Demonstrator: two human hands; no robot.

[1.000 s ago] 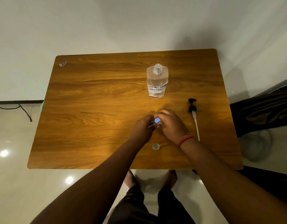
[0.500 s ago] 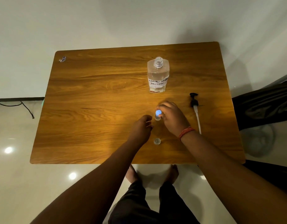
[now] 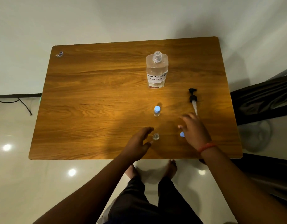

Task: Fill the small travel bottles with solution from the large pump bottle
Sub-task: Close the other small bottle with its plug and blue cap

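One small travel bottle (image 3: 157, 111) is seen upright near the middle of the table (image 3: 94, 88), closed with a blue cap, so it is judged to be finished. A second small bottle (image 3: 155, 136) stands uncapped closer to the near edge; whether it is filled cannot be told. Its blue cap (image 3: 182, 134) lies on the wood to its right, partly hidden under the right hand (image 3: 193, 129). That hand is held spread, fingers loose, nothing gripped, though contact with the cap cannot be told. The left hand (image 3: 138, 143) is opened just beside the uncapped bottle, curved toward it without holding it. The large bottle (image 3: 157, 70) stands open toward the far edge, well apart, still mostly full. Its pump (image 3: 193, 99) is laid near the right edge. Capping, and possibly filling, of the second bottle is judged to remain.
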